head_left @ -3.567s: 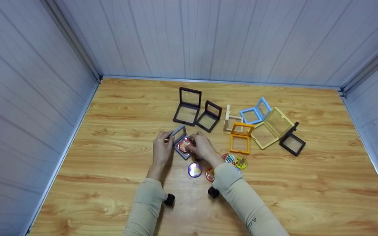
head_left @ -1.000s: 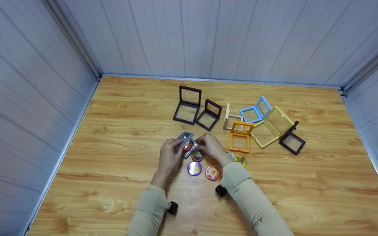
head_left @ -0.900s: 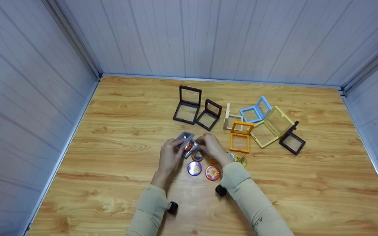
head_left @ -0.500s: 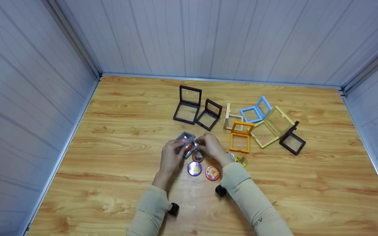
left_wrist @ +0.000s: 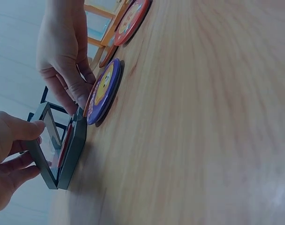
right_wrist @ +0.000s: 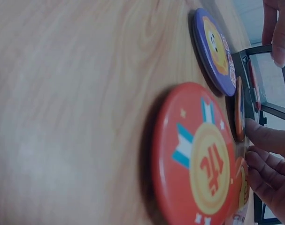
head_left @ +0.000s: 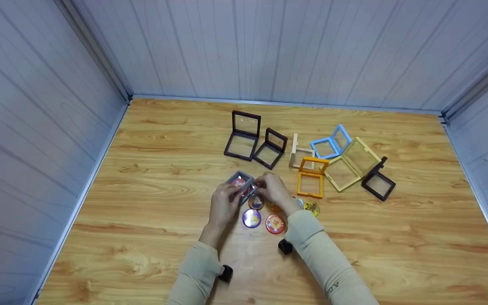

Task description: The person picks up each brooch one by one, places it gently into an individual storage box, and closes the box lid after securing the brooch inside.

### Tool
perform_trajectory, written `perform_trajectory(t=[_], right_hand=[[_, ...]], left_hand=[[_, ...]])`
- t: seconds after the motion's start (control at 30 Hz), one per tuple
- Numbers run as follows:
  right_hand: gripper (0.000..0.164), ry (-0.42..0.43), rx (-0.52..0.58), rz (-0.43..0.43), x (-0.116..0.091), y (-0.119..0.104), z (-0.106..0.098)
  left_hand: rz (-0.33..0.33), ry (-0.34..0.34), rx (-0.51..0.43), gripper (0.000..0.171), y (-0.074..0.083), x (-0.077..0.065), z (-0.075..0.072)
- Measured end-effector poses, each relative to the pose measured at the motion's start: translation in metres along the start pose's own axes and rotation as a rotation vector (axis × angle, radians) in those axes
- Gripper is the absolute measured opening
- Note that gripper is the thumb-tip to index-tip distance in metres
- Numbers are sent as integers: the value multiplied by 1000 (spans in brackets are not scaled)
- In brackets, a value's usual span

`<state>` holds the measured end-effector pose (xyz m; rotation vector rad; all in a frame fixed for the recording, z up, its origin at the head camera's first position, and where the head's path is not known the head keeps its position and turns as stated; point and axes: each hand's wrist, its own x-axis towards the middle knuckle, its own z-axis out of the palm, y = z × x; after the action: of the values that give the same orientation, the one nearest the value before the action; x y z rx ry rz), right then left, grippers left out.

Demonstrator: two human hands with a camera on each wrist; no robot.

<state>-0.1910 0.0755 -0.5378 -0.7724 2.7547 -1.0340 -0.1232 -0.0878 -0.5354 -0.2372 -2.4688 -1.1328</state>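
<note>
A small grey hinged display frame (head_left: 247, 184) stands partly open on the table, its lid tilted over its base. Inside lies a red button badge (head_left: 239, 182), visible through the lid's clear film. My left hand (head_left: 222, 207) pinches the lid's edge between thumb and fingers, as the left wrist view shows on the grey rim (left_wrist: 77, 145). With bent fingers, my right hand (head_left: 274, 188) holds the base at its right corner. Close below the frame lie a dark round badge (head_left: 256, 202), a purple badge (head_left: 251, 218) and a red-and-gold badge (head_left: 275, 223).
More badges, one of them yellow (head_left: 311, 207), lie by the right wrist. Behind stand open frames: a large black one (head_left: 225, 146), a smaller black one (head_left: 284, 148), cream (head_left: 292, 152), orange (head_left: 310, 196), blue (head_left: 323, 157), pale yellow (head_left: 340, 190) and dark (head_left: 381, 198). Panel walls (head_left: 252, 51) enclose the table.
The right hand has left the red badge inside the grey frame and moved to the base's corner. The frame has turned, and the left hand has brought its lid further down over the badge.
</note>
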Motion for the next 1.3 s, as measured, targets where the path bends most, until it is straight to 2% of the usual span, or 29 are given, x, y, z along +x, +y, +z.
perform_trajectory(t=[0.23,0.67,0.9,1.13,1.3], right_hand=[[12,10,-18,0,0,0,-1],[13,-1,-14,28,0,0,-1],[19,-1,2,2,1,1,0],[19,7,0,-16,0,1,0],[18,-7,-10,-5,0,1,-1]], left_hand=[[-27,-30,-3,20,0,-2,2],[-10,-81,59,21,2,-7,4],[25,-102,96,19,1,-9,5],[16,-122,125,19,-1,-9,7],[42,-117,160,17,-1,-10,8]])
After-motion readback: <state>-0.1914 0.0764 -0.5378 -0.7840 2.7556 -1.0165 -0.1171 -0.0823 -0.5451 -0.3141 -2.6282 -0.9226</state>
